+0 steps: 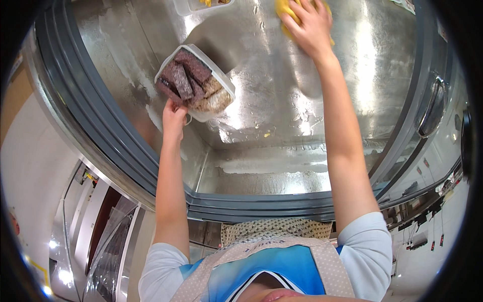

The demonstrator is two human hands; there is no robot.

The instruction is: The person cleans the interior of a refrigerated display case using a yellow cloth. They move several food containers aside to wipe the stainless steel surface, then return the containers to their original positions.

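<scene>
My left hand (174, 116) grips the near edge of a white plastic tub (227, 84), its fingers closed on the rim. The tub is tilted and holds several dark purplish-brown slabs (176, 79) and some paler tan pieces (212, 100); I cannot make out what they are. At the far end of my stretched right arm, my right hand (312, 29) presses a yellow cloth (285, 11) against the shiny metal floor. Its fingers bend over the bunched cloth, part of which lies beyond the upper edge of the view.
Both arms reach over the ribbed grey rim (251, 205) of a deep metal chest (271, 100). Wet streaks and small crumbs mark its bottom. Another clear container (193, 9) with yellow bits stands at the far side. Clear plastic wrapping (111, 246) hangs at the lower left.
</scene>
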